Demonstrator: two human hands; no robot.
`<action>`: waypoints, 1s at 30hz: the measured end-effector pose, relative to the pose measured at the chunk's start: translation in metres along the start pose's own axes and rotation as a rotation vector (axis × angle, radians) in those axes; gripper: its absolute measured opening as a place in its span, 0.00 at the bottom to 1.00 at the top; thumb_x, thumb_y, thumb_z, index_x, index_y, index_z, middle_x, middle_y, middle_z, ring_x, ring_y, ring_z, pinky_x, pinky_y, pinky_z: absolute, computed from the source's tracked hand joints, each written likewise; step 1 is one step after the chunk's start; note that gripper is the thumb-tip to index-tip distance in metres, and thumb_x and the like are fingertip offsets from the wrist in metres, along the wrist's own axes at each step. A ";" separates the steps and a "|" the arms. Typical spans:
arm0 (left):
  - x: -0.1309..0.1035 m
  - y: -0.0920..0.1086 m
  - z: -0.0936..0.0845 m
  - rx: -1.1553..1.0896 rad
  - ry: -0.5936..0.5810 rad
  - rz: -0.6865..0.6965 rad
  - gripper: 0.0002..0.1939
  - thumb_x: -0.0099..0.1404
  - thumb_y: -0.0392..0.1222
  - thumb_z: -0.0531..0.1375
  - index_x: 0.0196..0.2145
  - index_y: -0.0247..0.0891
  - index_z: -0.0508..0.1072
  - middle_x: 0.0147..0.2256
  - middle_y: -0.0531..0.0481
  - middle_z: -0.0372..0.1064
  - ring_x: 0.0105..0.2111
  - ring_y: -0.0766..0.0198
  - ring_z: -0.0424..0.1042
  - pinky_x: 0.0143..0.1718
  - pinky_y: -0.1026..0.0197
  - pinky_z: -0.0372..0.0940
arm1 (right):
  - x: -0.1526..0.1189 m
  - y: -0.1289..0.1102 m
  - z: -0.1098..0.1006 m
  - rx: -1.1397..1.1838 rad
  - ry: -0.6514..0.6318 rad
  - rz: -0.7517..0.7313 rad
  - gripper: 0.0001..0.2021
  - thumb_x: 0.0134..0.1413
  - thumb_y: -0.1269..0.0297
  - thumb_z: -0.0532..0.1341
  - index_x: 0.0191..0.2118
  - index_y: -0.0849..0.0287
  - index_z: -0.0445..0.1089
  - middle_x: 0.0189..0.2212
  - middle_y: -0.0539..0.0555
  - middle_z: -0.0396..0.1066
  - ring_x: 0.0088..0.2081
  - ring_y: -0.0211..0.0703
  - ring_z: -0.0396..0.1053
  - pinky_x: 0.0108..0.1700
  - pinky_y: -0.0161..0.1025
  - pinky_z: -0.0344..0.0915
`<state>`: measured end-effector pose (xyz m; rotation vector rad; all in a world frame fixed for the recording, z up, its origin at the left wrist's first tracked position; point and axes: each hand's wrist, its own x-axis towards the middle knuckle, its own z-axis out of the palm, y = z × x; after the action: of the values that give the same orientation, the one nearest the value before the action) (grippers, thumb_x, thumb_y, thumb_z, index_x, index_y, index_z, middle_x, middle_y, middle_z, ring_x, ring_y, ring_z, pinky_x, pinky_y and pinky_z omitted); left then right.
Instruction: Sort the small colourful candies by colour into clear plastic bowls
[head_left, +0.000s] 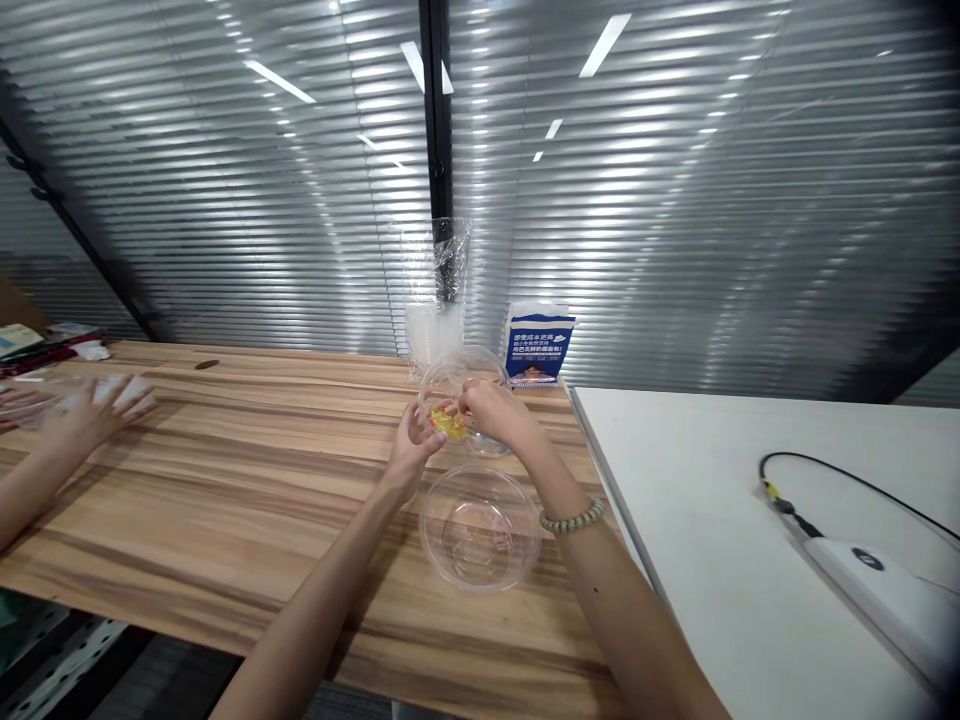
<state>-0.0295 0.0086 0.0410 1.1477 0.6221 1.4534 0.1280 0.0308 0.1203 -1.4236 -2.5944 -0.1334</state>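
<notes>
Head view, desk (247, 480): wood-grained, seen from above, with white table (675, 430) just beyond right edge.
Left hand (409, 455): at left side of far clear bowl (491, 362), thumb apart from partly open, curved fingers; probably placed so to steady the wall. Cannot tell whether gripping bowl or yellow packet.
Right hand (491, 408): reaching over far bowl from the right, fingers bent and drawn together, tips hidden; cannot tell what, if anything, is pinched.
Yellow packet (448, 424): between both hands, toward desk's far right corner; cannot tell whether inside far bowl or in front.
Near clear bowl (480, 585): between far bowl and near edge, close to right edge; likely put there for easy reach.
Clear bag (435, 330): upright at far edge, white contents in lower part.
Blue pack (538, 347): standing at far right corner, printed side facing in. Legible: "即便成本更高"; below, "用巴氏鲜奶做面包!". Smaller print unreadable.
Co-worker's hand (94, 412): spread over clear plastic near left edge.
White device (874, 575): on white table, black cable attached; dark oval mark, unreadable.
</notes>
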 end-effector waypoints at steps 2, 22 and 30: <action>0.000 0.000 0.000 -0.008 0.001 0.003 0.44 0.43 0.46 0.73 0.55 0.42 0.60 0.54 0.39 0.66 0.55 0.48 0.66 0.57 0.46 0.59 | 0.001 0.001 0.002 0.025 -0.002 0.011 0.11 0.55 0.75 0.56 0.39 0.65 0.75 0.40 0.64 0.73 0.41 0.48 0.71 0.40 0.37 0.64; -0.004 0.006 0.004 -0.040 0.026 -0.026 0.42 0.44 0.47 0.73 0.55 0.41 0.61 0.53 0.39 0.67 0.54 0.49 0.66 0.54 0.50 0.62 | -0.009 0.013 -0.014 0.365 0.195 -0.036 0.10 0.52 0.78 0.58 0.31 0.64 0.77 0.30 0.56 0.77 0.31 0.39 0.70 0.35 0.33 0.61; -0.004 0.006 0.004 -0.039 0.030 -0.017 0.42 0.45 0.48 0.72 0.55 0.42 0.62 0.52 0.41 0.68 0.53 0.50 0.67 0.53 0.51 0.63 | -0.021 0.014 -0.033 0.577 0.193 -0.102 0.05 0.52 0.73 0.62 0.30 0.62 0.76 0.27 0.52 0.76 0.29 0.37 0.70 0.32 0.31 0.61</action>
<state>-0.0287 0.0027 0.0471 1.0900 0.6201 1.4645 0.1546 0.0151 0.1487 -1.0147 -2.2789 0.4115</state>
